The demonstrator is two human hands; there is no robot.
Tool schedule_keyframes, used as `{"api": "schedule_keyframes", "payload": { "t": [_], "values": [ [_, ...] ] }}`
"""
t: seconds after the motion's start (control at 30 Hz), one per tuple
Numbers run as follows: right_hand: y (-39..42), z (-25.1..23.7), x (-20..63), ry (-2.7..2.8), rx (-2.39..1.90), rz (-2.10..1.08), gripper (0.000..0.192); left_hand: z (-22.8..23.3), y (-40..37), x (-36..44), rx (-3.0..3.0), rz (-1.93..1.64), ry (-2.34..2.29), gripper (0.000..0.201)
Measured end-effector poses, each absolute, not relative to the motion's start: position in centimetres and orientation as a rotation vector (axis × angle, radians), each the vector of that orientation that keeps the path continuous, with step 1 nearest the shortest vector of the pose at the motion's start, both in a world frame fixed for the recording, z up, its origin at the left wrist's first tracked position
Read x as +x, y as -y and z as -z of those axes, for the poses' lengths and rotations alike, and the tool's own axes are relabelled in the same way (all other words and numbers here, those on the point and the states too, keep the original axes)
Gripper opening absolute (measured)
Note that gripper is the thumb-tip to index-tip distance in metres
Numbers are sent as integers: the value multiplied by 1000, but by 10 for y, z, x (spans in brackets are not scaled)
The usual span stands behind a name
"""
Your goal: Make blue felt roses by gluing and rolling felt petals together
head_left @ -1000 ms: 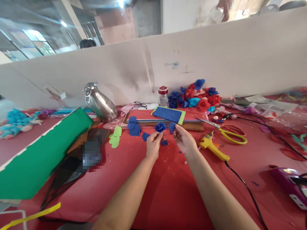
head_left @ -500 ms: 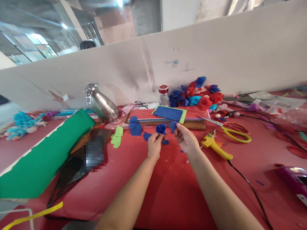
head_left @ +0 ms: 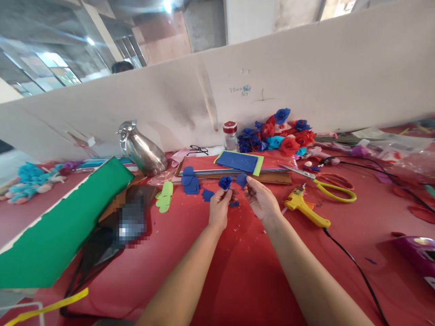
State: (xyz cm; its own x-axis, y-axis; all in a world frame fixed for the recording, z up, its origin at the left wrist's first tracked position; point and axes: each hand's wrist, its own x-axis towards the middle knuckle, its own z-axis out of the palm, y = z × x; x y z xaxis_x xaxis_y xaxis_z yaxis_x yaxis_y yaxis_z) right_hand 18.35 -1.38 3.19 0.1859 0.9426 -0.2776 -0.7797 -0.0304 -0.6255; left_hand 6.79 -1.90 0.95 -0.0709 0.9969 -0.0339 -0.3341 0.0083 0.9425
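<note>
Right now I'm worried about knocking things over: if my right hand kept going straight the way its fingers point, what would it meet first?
Probably the dark blue foam sheet lying on the stack of coloured sheets, just beyond the small blue petal piece that the right hand pinches. Depth is hard to judge here.

blue petal (head_left: 241,179) nearer blue rose (head_left: 224,182)

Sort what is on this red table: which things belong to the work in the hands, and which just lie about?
In hand: blue rose in left hand; blue petal in right hand; cut blue pieces.

Lying about: glue gun, scissors, metal jug, green sheet.
</note>
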Motion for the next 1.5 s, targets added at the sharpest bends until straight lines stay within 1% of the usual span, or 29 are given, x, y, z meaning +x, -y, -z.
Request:
{"api": "schedule_keyframes", "payload": {
  "t": [0.27, 0.47, 0.63, 0.83, 1.37, 1.5],
  "values": [
    [17, -35, 180, 276, -780, -1398, 23, -8, 19, 70, 909, -1402, -1031, 27],
    [19, -37, 175, 304, -796, -1318, 22, -8, 20, 71, 941, -1435, -1040, 24],
    [20, -36, 171, 346, -814, -1243, 21, -9, 20, 73, 923, -1448, -1045, 26],
    [22, -36, 168, 427, -853, -1175, 25, -10, 21, 75, 911, -1436, -1049, 28],
    [26, -39, 161, 413, -818, -1242, 27, -11, 22, 76, 910, -1444, -1021, 27],
    [24, -38, 163, 356, -795, -1272, 26, -10, 22, 75, 903, -1458, -1001, 24]
  ]
}}
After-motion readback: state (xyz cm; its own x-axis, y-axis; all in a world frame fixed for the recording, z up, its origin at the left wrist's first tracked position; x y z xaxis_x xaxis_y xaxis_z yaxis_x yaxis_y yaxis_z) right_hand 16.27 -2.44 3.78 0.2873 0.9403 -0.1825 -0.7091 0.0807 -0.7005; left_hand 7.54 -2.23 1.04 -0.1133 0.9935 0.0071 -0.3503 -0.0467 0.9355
